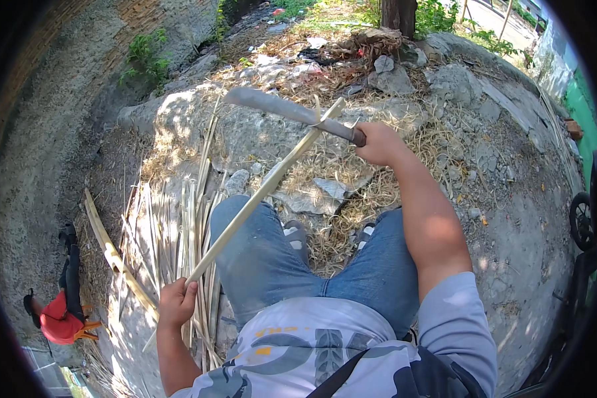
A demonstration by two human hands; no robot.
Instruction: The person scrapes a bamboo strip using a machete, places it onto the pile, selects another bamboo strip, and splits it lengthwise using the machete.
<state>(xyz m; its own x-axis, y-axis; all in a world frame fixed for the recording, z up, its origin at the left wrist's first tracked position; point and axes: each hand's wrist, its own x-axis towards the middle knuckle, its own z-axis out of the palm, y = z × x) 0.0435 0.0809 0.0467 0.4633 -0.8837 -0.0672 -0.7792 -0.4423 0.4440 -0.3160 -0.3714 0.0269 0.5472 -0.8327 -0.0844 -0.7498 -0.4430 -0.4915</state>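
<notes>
My left hand [177,302] is closed round the lower end of a long pale bamboo strip [249,207], which slants up and away to the right. In my right hand [380,144] is the handle of a machete [272,105], its broad grey blade pointing left. The blade crosses the strip near the strip's far end and touches it there. A thin curled shaving [317,109] rises from that spot. Under the strip's far half, curly shavings [385,192] cover the ground between and beyond my knees.
Several split strips [192,219] lie in a pile left of my leg, beside a thicker bamboo piece [109,249]. Broken concrete [391,79] and a tree trunk [398,16] stand ahead. A person in red [61,318] sits at far left. A wheel [582,221] shows at right.
</notes>
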